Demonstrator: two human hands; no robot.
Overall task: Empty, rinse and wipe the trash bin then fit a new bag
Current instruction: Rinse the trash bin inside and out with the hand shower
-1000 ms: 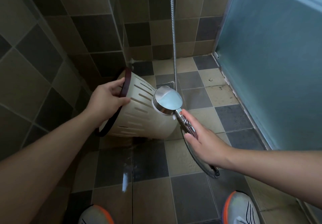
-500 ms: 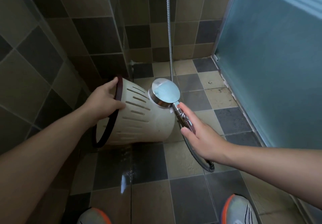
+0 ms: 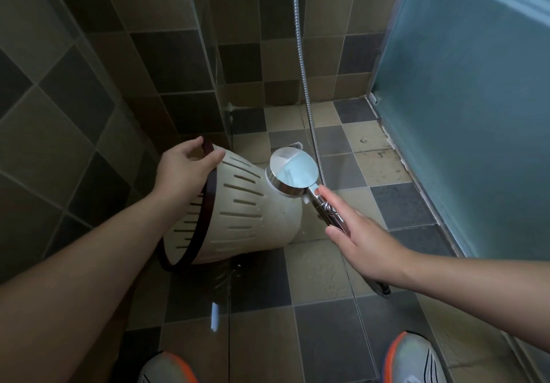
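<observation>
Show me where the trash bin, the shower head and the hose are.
trash bin [image 3: 253, 216]: head view, slotted cream side wall.
shower head [image 3: 293, 171]: head view, round face.
hose [image 3: 303, 64]: head view, metal stretch hanging before the wall.

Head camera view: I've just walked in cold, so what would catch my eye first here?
First, the cream slotted trash bin, tipped on its side above the tiled floor, the left hand gripping its dark rim. Next, the chrome shower head against the bin's base, the right hand on its handle. The frosted blue door fills the right.
</observation>
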